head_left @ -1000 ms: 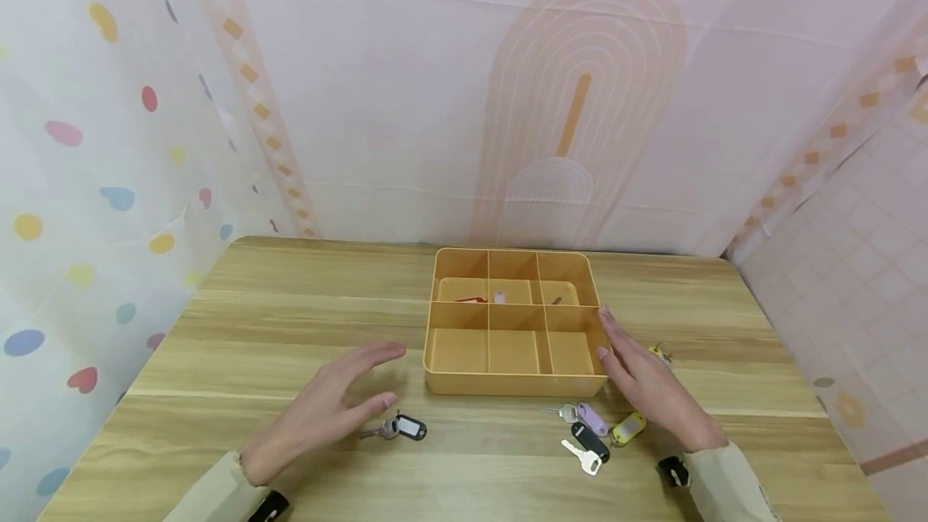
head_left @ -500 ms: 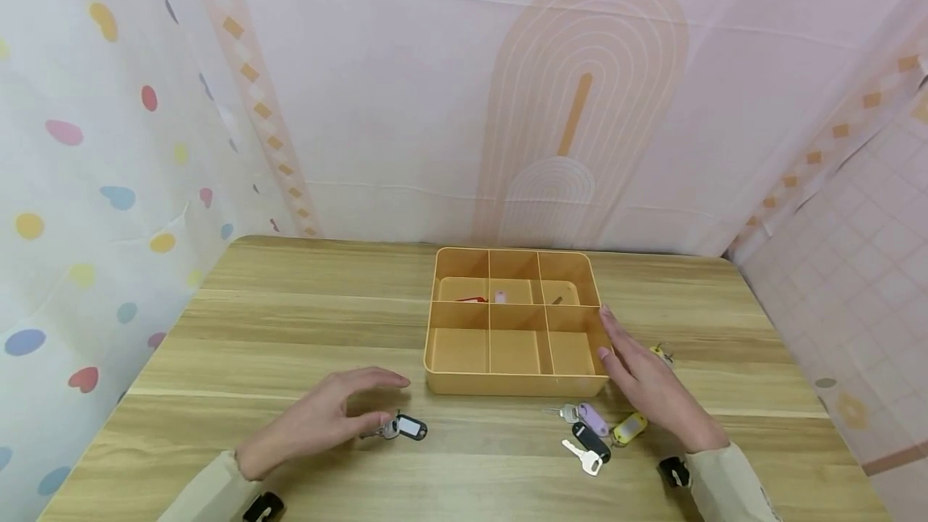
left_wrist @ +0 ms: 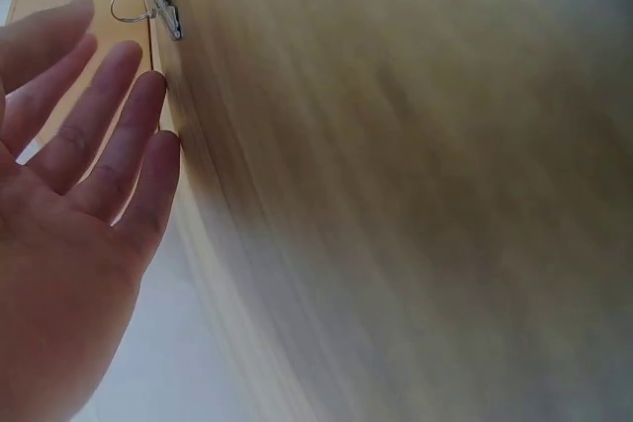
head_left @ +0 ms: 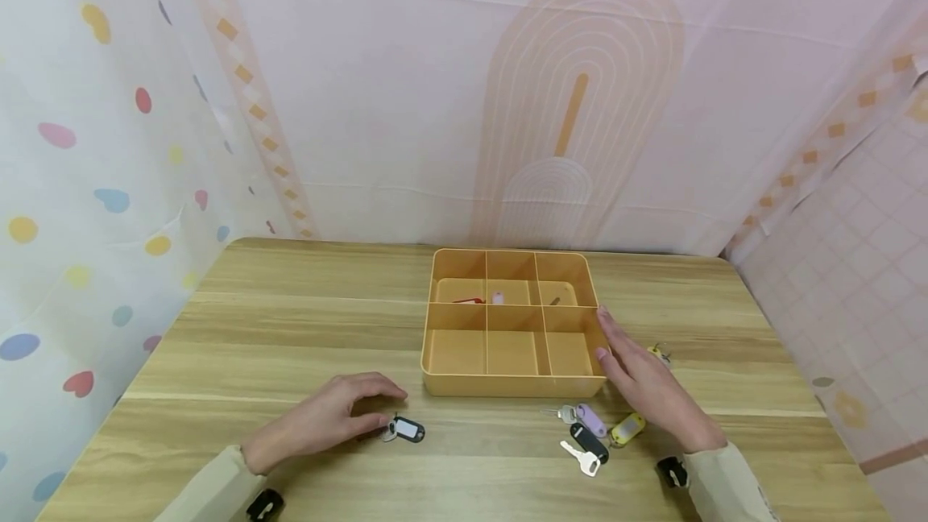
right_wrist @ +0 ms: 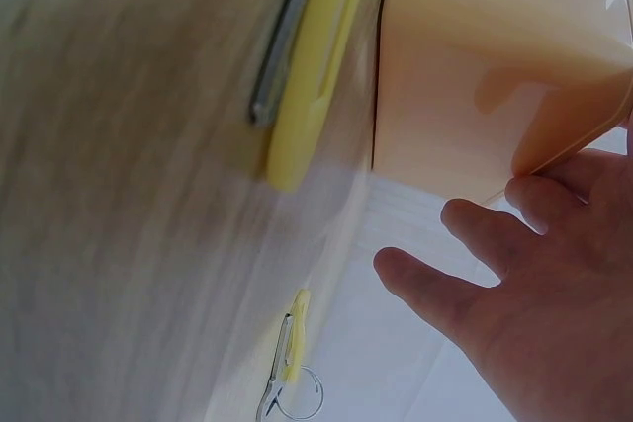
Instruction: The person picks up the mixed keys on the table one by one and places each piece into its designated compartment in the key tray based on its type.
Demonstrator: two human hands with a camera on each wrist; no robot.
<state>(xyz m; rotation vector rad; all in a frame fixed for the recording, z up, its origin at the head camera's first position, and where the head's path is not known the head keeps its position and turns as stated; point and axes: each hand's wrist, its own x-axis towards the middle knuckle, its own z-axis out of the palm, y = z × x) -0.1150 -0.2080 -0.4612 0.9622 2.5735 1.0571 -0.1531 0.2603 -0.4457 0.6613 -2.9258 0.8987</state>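
My left hand [head_left: 329, 417] is low over the table, palm down, fingers slightly bent. Its thumb overlaps a metal key [head_left: 389, 431] with a black key tag [head_left: 409, 428]. In the left wrist view, the key's ring [left_wrist: 129, 5] lies beyond the fingertips, nothing between the fingers. An orange six-compartment organizer box [head_left: 513, 387] stands at the middle. My right hand [head_left: 652, 385] touches its right side, fingers extended along the rim; the right wrist view shows fingers [right_wrist: 544, 207] against the box wall [right_wrist: 445, 116]. Inside the back compartments show a red tag [head_left: 471, 301], a pink tag [head_left: 497, 297] and a brownish piece [head_left: 555, 301].
In front of the box lie a purple tag [head_left: 590, 420] with a key, a black tag [head_left: 590, 442] with a silver key [head_left: 582, 457], and a yellow tag [head_left: 627, 428]. Another yellow-tagged key [head_left: 659, 353] lies right of my right hand. A patterned curtain [head_left: 406, 103] hangs behind the table.
My left hand has lowered toward the table, its thumb now over part of the black-tagged key. My right hand stays at the box's side.
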